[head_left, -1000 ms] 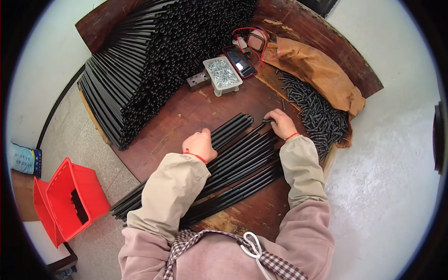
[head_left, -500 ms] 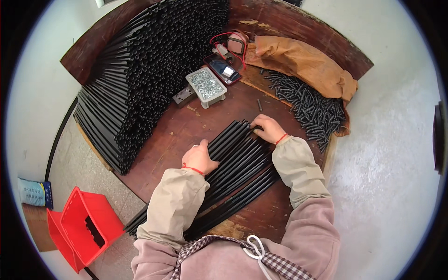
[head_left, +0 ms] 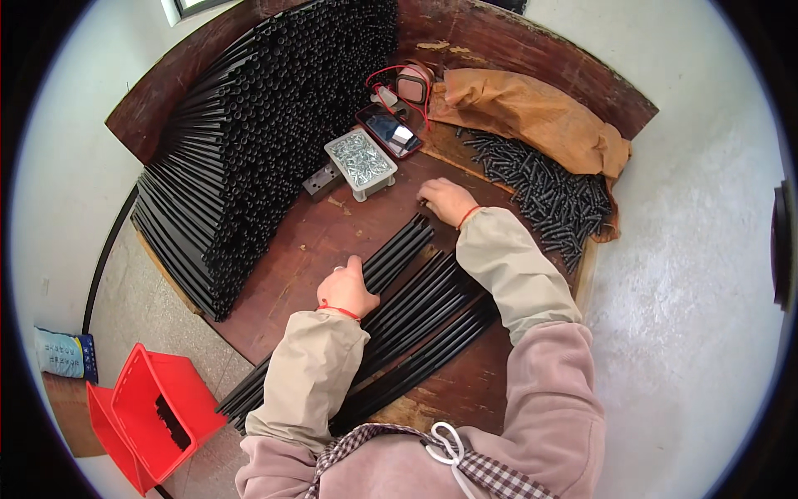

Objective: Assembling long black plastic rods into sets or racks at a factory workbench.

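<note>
My left hand (head_left: 345,288) is closed over a small bunch of black tubes (head_left: 401,254), its thumb lying along their top side. More black tubes (head_left: 420,295) lie loosely side by side to the right of that bunch, slanting down toward my left sleeve. Just beyond the tube ends, low over the table, is my right hand (head_left: 447,202). Its fingers are curled and pinched together; whatever is between them is hidden.
A big stack of black tubes (head_left: 274,125) fills the back left. Near it stand a grey tray (head_left: 362,187) of small metal parts, a drilled metal block (head_left: 322,180) and a phone (head_left: 389,131). Dark ribbed pieces (head_left: 549,191) lie beside brown cloth (head_left: 524,104). Red bins (head_left: 195,391) stand lower left.
My right hand has left the tube ends and moved up and left. The small dark piece lying alone on the table no longer shows. My left hand's bunch has separated from the other tubes.
</note>
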Tool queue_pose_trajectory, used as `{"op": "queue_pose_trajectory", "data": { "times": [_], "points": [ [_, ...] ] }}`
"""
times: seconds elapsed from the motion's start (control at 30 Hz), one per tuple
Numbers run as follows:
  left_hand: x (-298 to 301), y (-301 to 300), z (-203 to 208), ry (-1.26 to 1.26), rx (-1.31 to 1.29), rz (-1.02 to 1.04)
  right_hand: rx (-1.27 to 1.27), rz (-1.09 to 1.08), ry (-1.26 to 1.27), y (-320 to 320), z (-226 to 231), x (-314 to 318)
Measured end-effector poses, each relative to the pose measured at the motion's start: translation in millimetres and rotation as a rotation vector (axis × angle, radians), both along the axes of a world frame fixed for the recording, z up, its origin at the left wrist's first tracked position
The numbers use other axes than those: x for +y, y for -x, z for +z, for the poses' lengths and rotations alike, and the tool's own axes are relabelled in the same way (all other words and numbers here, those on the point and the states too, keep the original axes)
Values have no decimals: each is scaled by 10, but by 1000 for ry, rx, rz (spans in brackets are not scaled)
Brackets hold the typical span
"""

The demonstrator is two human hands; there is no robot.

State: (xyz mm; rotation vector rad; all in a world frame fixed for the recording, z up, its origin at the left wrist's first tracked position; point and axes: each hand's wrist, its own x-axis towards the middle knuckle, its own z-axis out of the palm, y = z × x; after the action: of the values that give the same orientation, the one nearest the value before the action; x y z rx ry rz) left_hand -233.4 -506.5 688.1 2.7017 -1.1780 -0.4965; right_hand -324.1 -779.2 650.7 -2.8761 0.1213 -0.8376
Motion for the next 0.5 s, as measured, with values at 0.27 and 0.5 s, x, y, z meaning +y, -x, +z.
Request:
{"op": "queue_pose_trajectory", "data": {
  "times": [0.27,0.5],
  "points": [
    [126,9,35,116,84,-94,231,-41,-416,711,29,356],
    [80,101,71,53,68,-77,247,-76,-454,754,27,508]
  ]
}}
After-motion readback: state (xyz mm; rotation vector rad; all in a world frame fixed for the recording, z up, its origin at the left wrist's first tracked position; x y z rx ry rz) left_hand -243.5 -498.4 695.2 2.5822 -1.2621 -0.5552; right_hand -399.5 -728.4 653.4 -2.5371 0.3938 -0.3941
